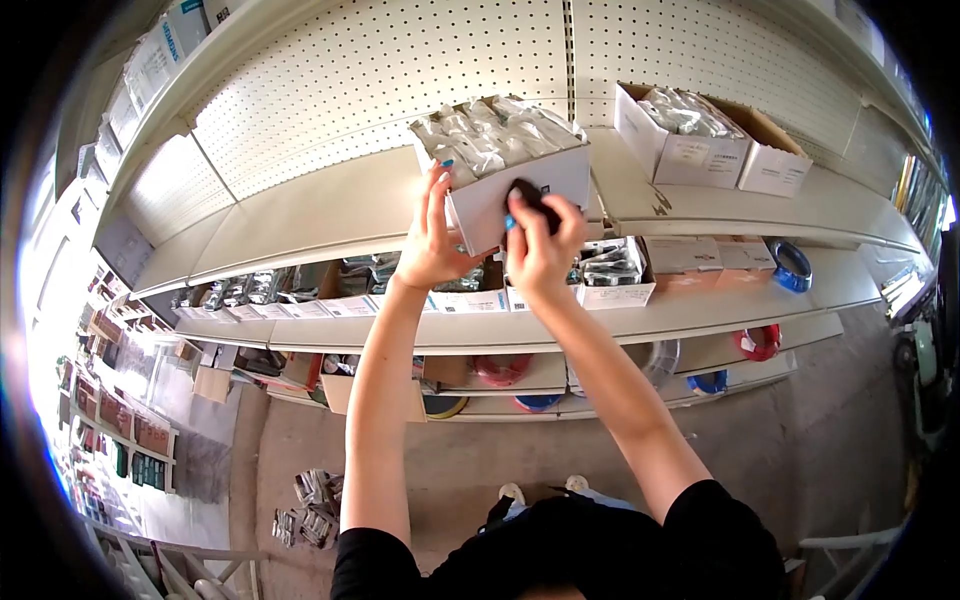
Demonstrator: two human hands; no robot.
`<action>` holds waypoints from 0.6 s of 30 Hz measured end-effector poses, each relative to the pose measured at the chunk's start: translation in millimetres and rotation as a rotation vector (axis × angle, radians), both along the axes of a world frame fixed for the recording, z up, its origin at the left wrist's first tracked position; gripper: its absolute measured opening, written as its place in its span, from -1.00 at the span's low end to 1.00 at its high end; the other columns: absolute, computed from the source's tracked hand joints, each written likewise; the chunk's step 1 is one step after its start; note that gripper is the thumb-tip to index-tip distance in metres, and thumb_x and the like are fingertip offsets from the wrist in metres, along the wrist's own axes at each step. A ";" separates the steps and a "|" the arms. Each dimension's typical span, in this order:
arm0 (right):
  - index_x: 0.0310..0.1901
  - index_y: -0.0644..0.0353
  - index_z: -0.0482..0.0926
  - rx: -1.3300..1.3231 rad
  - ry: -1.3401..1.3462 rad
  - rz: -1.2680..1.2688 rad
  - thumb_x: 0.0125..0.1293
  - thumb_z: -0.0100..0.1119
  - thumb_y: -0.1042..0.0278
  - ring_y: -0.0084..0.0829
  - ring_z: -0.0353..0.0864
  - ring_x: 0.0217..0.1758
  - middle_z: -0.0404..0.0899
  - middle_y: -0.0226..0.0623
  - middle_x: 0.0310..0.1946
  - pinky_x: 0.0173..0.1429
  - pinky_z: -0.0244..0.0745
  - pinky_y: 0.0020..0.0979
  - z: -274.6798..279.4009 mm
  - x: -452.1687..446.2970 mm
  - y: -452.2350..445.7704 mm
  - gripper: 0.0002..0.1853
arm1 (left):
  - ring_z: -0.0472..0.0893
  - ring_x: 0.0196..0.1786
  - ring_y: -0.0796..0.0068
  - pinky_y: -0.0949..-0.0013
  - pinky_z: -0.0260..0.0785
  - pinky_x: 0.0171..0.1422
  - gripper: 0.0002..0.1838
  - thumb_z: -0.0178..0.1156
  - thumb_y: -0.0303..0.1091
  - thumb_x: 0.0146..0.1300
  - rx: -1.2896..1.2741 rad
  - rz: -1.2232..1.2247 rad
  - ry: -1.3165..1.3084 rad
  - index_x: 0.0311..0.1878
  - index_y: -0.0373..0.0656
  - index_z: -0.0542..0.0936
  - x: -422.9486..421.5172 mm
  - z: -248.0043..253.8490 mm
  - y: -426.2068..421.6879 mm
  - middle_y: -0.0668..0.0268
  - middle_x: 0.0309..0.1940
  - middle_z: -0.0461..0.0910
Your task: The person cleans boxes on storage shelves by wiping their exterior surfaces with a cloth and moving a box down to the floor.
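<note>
A white cardboard box (520, 195) filled with clear plastic-wrapped packets (490, 135) sits tilted at the front edge of the upper shelf. My left hand (435, 245) grips its near left corner, fingers up along the side. In my right hand (545, 245) is a small black cloth-like pad (530, 200), pressed against the box's front face beside a small printed mark. The pad is partly hidden by my fingers, so its exact kind is unclear.
Two open white boxes (705, 160) stand right on the upper shelf (320, 205). Below are a row of packet-filled boxes (470, 300), brown cartons (685, 260) and a blue coil (792, 267). Red coils (758, 342) lie lower. Loose packets (312, 510) are on the floor at left.
</note>
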State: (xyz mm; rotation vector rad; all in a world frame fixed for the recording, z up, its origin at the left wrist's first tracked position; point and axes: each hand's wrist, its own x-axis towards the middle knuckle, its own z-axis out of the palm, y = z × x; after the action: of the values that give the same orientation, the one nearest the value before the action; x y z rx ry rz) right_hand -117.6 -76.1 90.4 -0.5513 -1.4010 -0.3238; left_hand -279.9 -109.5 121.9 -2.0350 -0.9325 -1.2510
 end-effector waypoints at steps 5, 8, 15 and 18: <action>-0.07 -0.01 0.66 0.144 -0.185 0.191 0.08 0.20 0.41 -0.26 0.46 -0.08 0.41 -0.27 -0.07 0.03 0.30 -0.21 -19.5 -24.3 -29.7 -0.68 | 0.19 0.40 -0.23 -0.02 0.18 0.41 -0.04 0.34 -0.44 -0.07 -0.105 -0.038 -0.002 0.40 -0.35 0.04 -17.1 -1.6 5.5 -0.24 0.36 0.10; -0.09 -0.02 0.66 0.170 -0.194 0.151 0.11 0.15 0.35 -0.28 0.49 -0.10 0.43 -0.28 -0.09 -0.04 0.36 -0.25 -30.1 -41.9 -38.4 -0.70 | 0.18 0.40 -0.24 -0.02 0.12 0.45 -0.15 0.21 -0.55 -0.06 -0.166 -0.074 -0.073 0.38 -0.33 0.12 -14.9 -3.4 -0.5 -0.21 0.35 0.14; -0.09 -0.06 0.64 0.128 -0.158 0.089 0.13 0.15 0.40 -0.29 0.49 -0.07 0.45 -0.29 -0.08 0.03 0.30 -0.22 -19.6 -22.9 -23.5 -0.71 | 0.32 0.31 -0.24 0.00 0.30 0.33 -0.01 0.51 -0.38 -0.23 -0.069 -0.012 -0.049 0.30 -0.38 0.17 -8.6 4.5 -0.3 -0.25 0.27 0.22; -0.10 -0.03 0.63 0.022 -0.049 -0.006 0.12 0.19 0.42 -0.26 0.47 -0.07 0.46 -0.31 -0.08 0.02 0.27 -0.19 -17.2 -8.2 -14.6 -0.73 | 0.33 0.29 -0.23 0.00 0.32 0.31 0.00 0.53 -0.38 -0.24 -0.060 -0.056 -0.054 0.29 -0.39 0.17 -8.4 4.9 1.8 -0.24 0.27 0.23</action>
State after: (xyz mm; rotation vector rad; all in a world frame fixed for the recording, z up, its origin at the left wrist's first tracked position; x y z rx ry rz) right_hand -125.8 -90.7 73.2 -0.5325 -1.4418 -0.3593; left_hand -288.2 -107.7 126.8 -2.0963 -0.9545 -1.3284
